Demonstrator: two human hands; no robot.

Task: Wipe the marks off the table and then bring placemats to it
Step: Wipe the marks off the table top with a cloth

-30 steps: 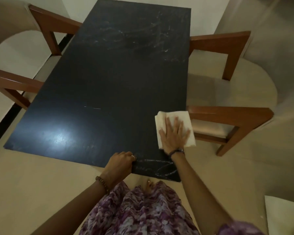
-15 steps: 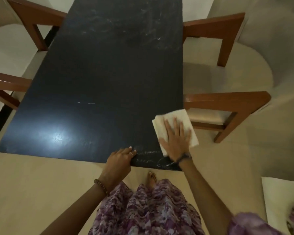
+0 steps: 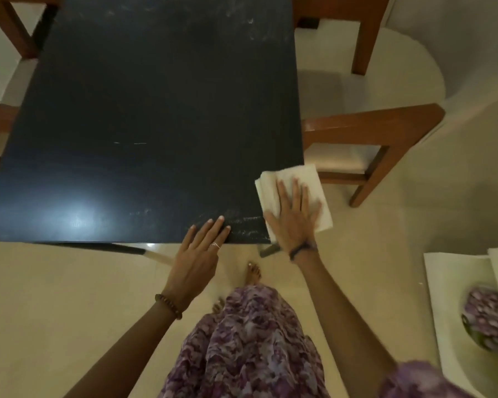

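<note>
A long black table (image 3: 156,110) fills the upper middle of the head view. Faint white marks (image 3: 243,225) streak its near right corner, and more white smears (image 3: 242,21) show at the far right end. A folded white paper towel (image 3: 292,173) lies on the near right corner, partly past the table's edge. My right hand (image 3: 295,216) presses flat on the towel with fingers spread. My left hand (image 3: 197,257) rests at the near edge, its fingers stretched flat onto the tabletop and holding nothing.
Brown wooden chairs stand on the right (image 3: 374,133) (image 3: 357,27) and on the left (image 3: 9,27) of the table. A white surface (image 3: 454,305) with a purple patterned object (image 3: 485,314) sits at the lower right. My feet (image 3: 252,272) stand on the pale floor.
My right hand has slid the towel toward me, down onto the marks at the near right corner. My left hand has opened from a curled grip to flat fingers on the table. The view has tilted down.
</note>
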